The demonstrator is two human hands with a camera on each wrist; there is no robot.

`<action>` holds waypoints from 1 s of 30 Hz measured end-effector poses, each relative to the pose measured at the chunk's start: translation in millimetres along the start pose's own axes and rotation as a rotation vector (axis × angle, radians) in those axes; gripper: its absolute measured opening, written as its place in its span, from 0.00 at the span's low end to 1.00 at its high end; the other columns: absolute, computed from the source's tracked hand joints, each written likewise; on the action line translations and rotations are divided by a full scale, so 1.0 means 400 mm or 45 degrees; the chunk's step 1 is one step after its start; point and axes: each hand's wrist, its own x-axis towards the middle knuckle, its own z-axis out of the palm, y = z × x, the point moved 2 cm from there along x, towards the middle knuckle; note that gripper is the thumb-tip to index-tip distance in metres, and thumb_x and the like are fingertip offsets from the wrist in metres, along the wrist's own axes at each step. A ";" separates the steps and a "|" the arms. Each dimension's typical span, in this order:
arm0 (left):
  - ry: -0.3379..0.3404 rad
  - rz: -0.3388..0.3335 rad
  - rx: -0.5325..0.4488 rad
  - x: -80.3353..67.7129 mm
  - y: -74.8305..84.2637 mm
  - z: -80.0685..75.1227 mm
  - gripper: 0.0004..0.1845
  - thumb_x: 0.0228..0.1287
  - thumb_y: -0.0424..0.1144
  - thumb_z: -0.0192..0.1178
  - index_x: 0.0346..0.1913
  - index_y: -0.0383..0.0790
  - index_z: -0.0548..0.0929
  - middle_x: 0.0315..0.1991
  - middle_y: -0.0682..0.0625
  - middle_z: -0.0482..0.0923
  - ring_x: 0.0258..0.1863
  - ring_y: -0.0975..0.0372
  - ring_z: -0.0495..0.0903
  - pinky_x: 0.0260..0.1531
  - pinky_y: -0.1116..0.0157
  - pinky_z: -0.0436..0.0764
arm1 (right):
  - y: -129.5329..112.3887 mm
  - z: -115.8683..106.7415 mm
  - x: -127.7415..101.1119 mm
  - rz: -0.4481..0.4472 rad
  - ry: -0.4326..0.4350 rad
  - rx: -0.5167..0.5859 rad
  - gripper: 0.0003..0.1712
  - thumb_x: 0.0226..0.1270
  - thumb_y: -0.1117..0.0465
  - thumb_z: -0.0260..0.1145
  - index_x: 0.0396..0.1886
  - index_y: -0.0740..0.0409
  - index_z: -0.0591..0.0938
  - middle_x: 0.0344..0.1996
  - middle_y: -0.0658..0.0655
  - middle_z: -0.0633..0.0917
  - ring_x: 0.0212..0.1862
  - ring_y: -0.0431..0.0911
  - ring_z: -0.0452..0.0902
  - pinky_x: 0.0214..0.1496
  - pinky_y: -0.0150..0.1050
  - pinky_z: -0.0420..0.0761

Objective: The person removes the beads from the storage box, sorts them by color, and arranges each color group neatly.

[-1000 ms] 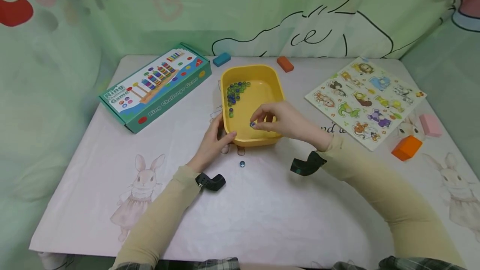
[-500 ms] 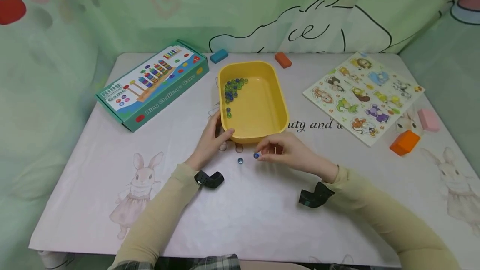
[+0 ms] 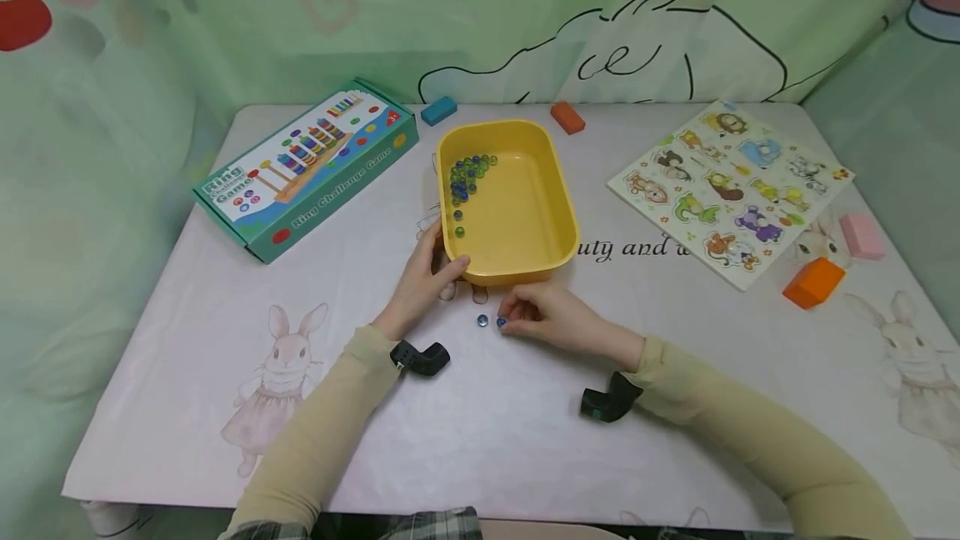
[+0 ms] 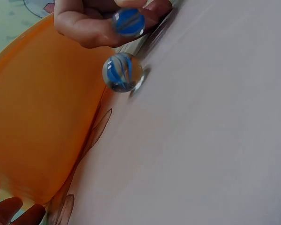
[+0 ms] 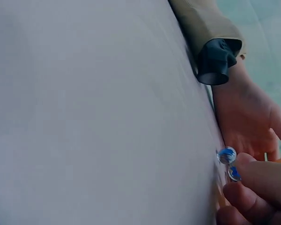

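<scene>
A yellow plastic tray (image 3: 525, 207) stands mid-table in the head view, with several green and blue marbles (image 3: 467, 177) gathered along its left side. My left hand (image 3: 422, 286) grips its near left corner, thumb over the rim and fingers against the outer wall. Just in front of the tray, my right hand (image 3: 551, 317) pinches a blue-swirled marble (image 4: 129, 22) between thumb and fingertips. Close beside that lies a second clear marble with blue swirls (image 4: 123, 71) on the tablecloth. Both marbles also appear together in the right wrist view.
A green ring game box (image 3: 311, 169) lies at the back left. Behind the tray sit a blue block (image 3: 438, 111) and a red-orange block (image 3: 567, 117). To the right are an animal puzzle board (image 3: 727, 190), an orange block (image 3: 813, 282) and a pink block (image 3: 862, 237).
My right hand has come out from over the tray toward me, carrying the pinched marble, then moved left beside the marble on the cloth. My left hand keeps its grip on the tray.
</scene>
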 end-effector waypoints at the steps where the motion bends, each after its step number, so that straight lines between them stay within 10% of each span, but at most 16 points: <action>1: -0.004 0.000 -0.003 -0.003 0.010 0.000 0.38 0.65 0.42 0.55 0.73 0.42 0.47 0.70 0.44 0.55 0.69 0.57 0.53 0.69 0.57 0.49 | 0.000 0.003 0.002 0.000 0.008 -0.012 0.06 0.56 0.61 0.69 0.33 0.56 0.80 0.25 0.46 0.80 0.28 0.37 0.72 0.33 0.30 0.75; 30: 0.026 0.029 0.017 0.008 -0.024 0.003 0.38 0.64 0.48 0.55 0.72 0.45 0.50 0.67 0.48 0.60 0.66 0.60 0.58 0.69 0.57 0.51 | -0.021 0.003 0.020 -0.020 -0.015 -0.184 0.11 0.56 0.59 0.69 0.38 0.55 0.81 0.24 0.45 0.77 0.27 0.37 0.69 0.31 0.29 0.72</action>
